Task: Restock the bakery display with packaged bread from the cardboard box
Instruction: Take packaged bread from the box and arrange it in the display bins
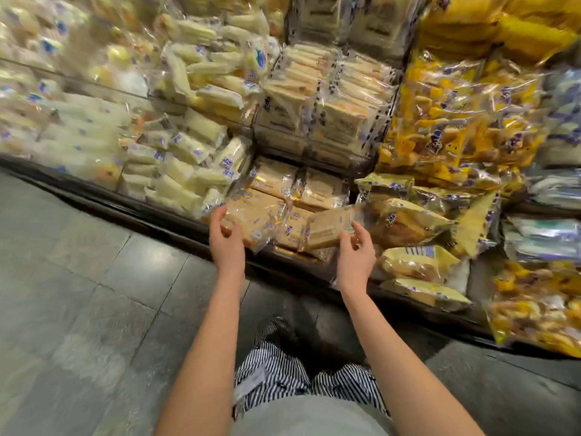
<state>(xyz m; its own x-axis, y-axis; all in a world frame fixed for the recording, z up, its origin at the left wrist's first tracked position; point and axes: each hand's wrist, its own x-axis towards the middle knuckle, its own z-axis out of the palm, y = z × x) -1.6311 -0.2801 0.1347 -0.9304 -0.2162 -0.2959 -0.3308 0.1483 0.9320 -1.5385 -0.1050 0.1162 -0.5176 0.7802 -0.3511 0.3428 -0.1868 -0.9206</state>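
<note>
Flat clear packets of tan sliced bread lie in the lowest compartment of the bakery display (220, 229). My left hand (227, 243) grips the near-left bread packet (251, 215) at its front corner, fingers curled around its edge. My right hand (355, 254) holds another tan bread packet (330, 229), tilted up at the compartment's front right, thumb and fingers on its near end. More of the same packets (320, 187) lie flat behind them. No cardboard box is in view.
Shelves above carry white sandwich packs (188, 152) at left, stacked toast packs (339, 99) in the middle, yellow bun bags (456, 121) at right. Yellow-wrapped loaves (408, 221) crowd the right neighbour compartment. Grey tiled floor (94, 294) lies left; my striped trousers (283, 372) show below.
</note>
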